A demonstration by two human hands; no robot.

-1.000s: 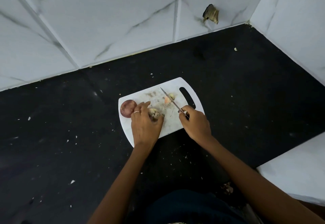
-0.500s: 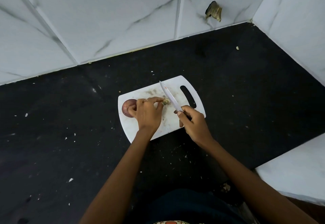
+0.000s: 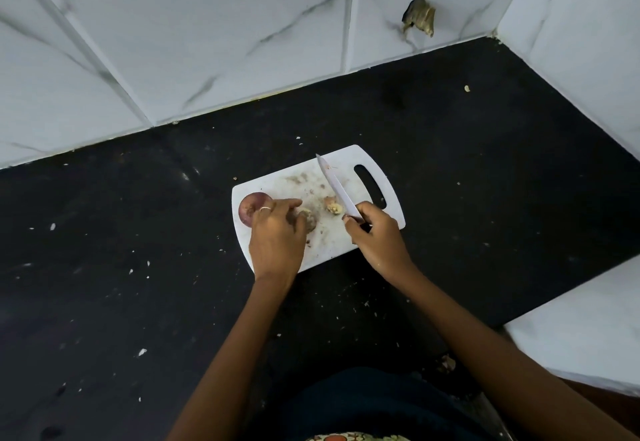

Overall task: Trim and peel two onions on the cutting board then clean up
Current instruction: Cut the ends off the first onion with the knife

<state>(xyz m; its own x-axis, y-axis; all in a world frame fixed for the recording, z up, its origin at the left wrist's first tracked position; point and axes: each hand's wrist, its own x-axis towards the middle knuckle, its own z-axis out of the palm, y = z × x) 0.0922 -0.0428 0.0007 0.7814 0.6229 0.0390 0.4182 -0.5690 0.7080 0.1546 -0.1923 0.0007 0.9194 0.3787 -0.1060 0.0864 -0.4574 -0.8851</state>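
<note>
The black desk (image 3: 485,170) is filling most of the frame, with the white cutting board (image 3: 346,243) lying at its centre, handle slot toward the right. The red onion (image 3: 250,206) is sitting unpeeled at the board's left end, partly behind the left hand (image 3: 277,240), which is now curling its grip around a second, paler onion (image 3: 309,219) beside it, having pulled back from the middle of the board half a second ago. The right hand (image 3: 377,236) is keeping its grip clamped on the knife (image 3: 337,189), blade pointing to the upper left. A small trimmed scrap (image 3: 333,207), probably a root end, is now lying free beside the blade, suggesting one trim is finished and peeling is next.
</note>
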